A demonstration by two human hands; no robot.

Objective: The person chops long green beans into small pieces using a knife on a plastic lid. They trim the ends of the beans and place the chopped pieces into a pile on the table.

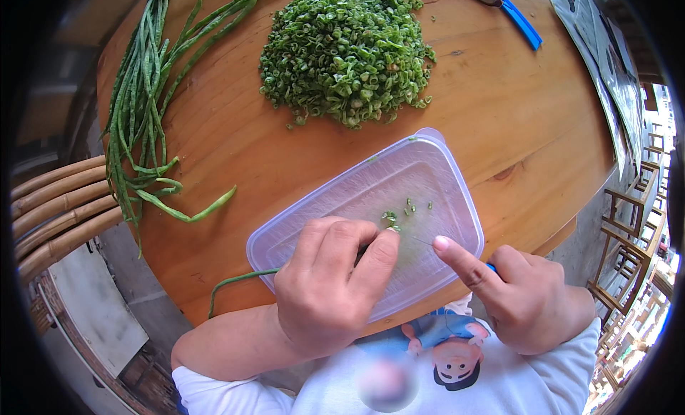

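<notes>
My left hand [334,276] grips a long green bean [241,278] over a translucent plastic lid [321,201]; the bean's tail hangs past the lid's left edge. My right hand [514,292] is closed around a blue handle [491,267], mostly hidden in the fingers, with its index finger stretched along a thin blade [420,239] seen nearly edge-on. The blade's tip is close to my left fingertips. Several short cut bean pieces [390,218] lie on the lid beside those fingertips. Beyond the lid is a large heap of chopped green beans [348,56].
A bundle of whole long beans [144,94] hangs over the left side of the wooden table [524,126]. At the far right lie a blue strip-like object [522,21] and clear plastic packaging [599,56]. Bamboo rails [64,201] are at the left.
</notes>
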